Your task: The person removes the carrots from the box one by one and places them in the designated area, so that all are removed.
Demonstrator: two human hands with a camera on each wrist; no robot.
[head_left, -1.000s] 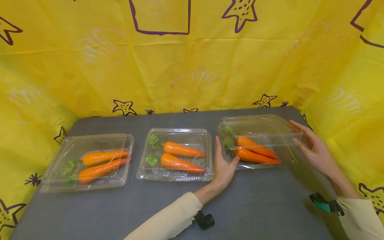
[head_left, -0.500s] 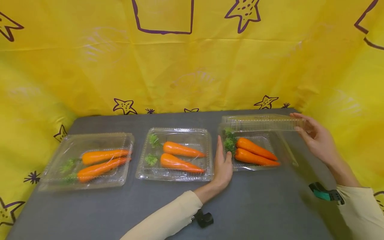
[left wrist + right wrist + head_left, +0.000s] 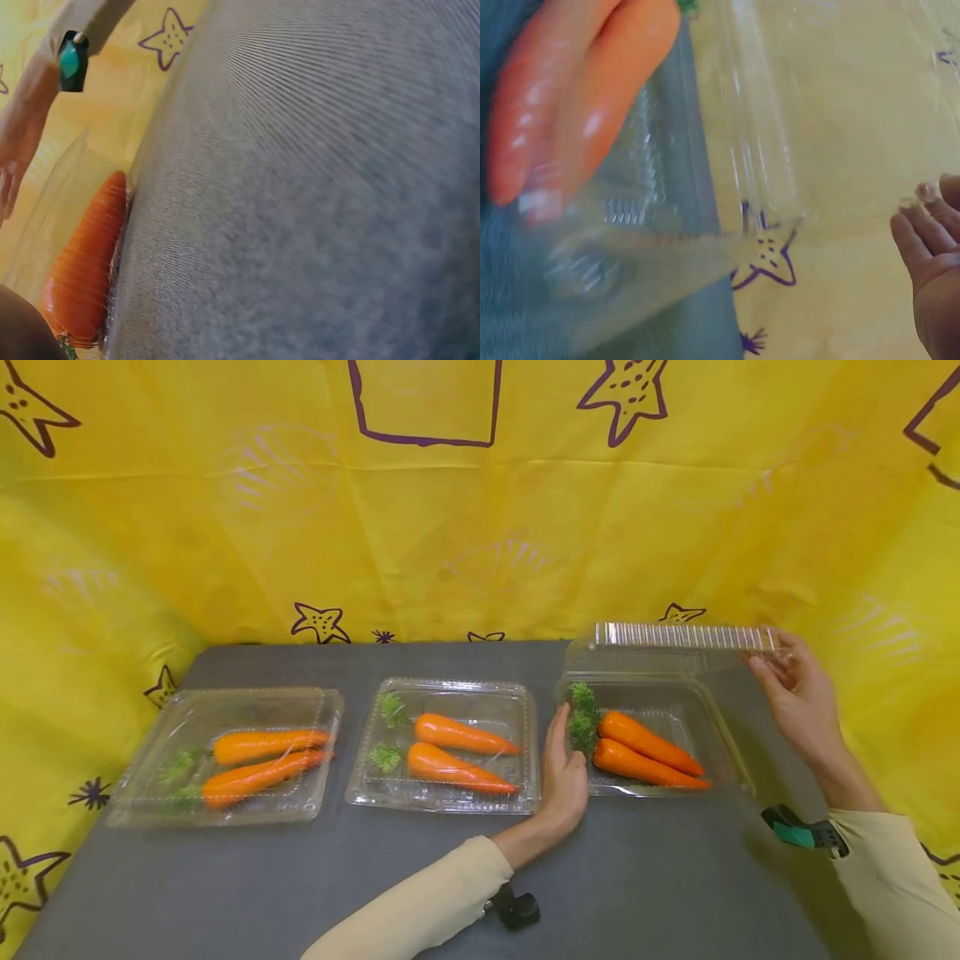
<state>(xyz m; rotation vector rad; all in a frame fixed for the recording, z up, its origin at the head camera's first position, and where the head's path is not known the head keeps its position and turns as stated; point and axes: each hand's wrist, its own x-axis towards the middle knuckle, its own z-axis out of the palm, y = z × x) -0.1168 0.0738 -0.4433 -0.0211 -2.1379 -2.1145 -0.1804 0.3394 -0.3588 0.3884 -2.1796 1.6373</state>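
A clear plastic clamshell box (image 3: 723, 735) stands on the right with its lid (image 3: 682, 637) raised at the back. My right hand (image 3: 802, 693) pinches the lid's right front corner. Two carrots (image 3: 652, 760) with green tops lie side by side in the base; one carrot (image 3: 86, 262) shows in the left wrist view. Along the base's left side rests my left hand (image 3: 562, 781), its fingers straight. In the right wrist view, my right hand (image 3: 934, 259) appears at the edge, with the transparent lid partly blurred.
Two more clamshell boxes, a middle one (image 3: 442, 803) and a left one (image 3: 225, 697), each hold two carrots under shut lids. All stand on a grey tabletop (image 3: 240, 893). Yellow patterned cloth (image 3: 412, 552) encloses the back and sides.
My right hand has lifted the lid up and back, uncovering the carrots in the right box. My left hand stays at that box's left side, its thumb drawn back from the carrots.
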